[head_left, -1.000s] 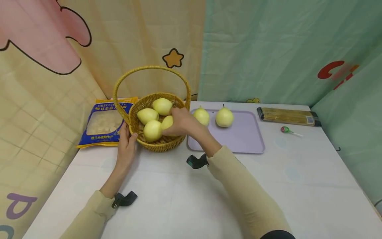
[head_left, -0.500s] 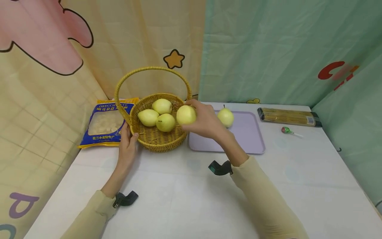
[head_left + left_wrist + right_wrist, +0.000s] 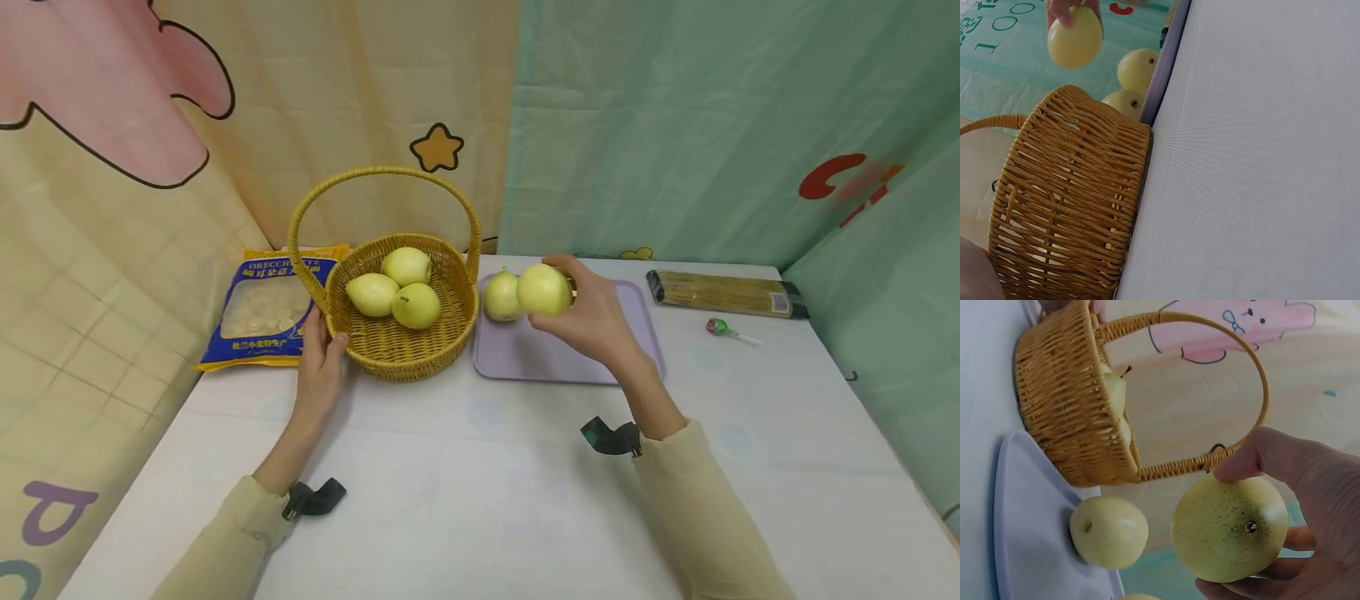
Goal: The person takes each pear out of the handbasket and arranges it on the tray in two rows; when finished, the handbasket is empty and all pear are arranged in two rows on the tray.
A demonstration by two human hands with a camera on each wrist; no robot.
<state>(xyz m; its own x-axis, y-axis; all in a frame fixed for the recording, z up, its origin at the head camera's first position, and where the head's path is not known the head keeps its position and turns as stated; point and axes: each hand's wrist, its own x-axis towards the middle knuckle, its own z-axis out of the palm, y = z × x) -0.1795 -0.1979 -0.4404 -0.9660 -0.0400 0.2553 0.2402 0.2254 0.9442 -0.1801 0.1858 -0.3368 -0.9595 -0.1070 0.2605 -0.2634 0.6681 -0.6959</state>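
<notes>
In the head view, the right hand (image 3: 588, 312) has its fingers clamped on a pear (image 3: 542, 290), held above the tray (image 3: 525, 358). This pear and the hand cover much of the tray's far side, where one other pear (image 3: 500, 297) shows in part. The left hand (image 3: 321, 375) touches the side of the basket (image 3: 401, 367); its fingertips are hidden, so I cannot tell whether they are clamped on it. Three pears (image 3: 416, 306) lie in the basket, which hides part of one bag (image 3: 258, 317). One pack (image 3: 720, 293) and one lollipop (image 3: 717, 326) lie on the surface (image 3: 450, 500), right of the tray.

In the left wrist view, the right hand is cut off at the top, the left hand at the lower left corner. Three pears show: the held one and two by the tray, one partly behind the basket.

In the right wrist view, one whole pear sits on the tray and a sliver of another meets the bottom edge; the basket wall hides most of its contents.
</notes>
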